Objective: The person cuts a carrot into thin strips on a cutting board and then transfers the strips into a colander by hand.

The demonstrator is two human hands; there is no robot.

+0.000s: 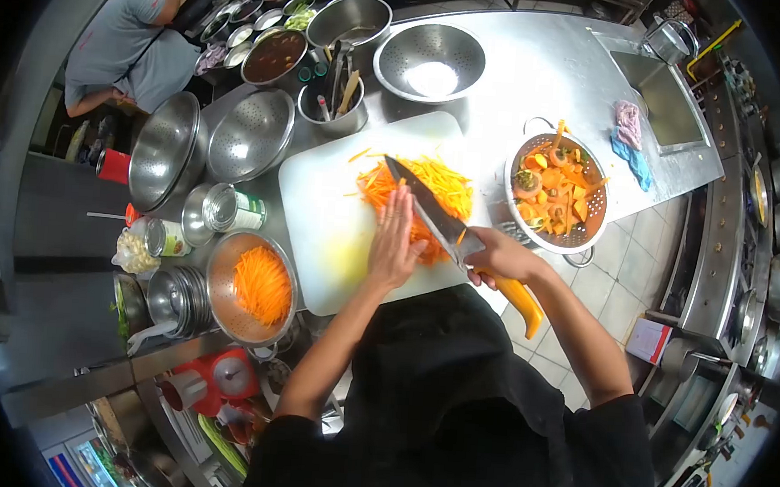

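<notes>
My right hand [494,257] is wrapped round a large kitchen knife [432,203] where its blade meets the yellow handle. The blade slants up and left across a heap of shredded carrot [447,183] on a white cutting board [316,208]. Flat against the left part of the heap rests my left hand [395,248], its fingers stretched out alongside the blade and nothing in its grasp. A yellowish stain marks the board left of that wrist. More carrot strips [262,286] fill part of a perforated metal bowl [221,253] at the board's lower left.
A colander [595,227] of carrot trimmings stands right of the board. Behind the board are an empty metal colander [428,60] and a pot of utensils [344,120]. Cans [234,209] and bowls line the left side. Another person [134,45] works at the upper left.
</notes>
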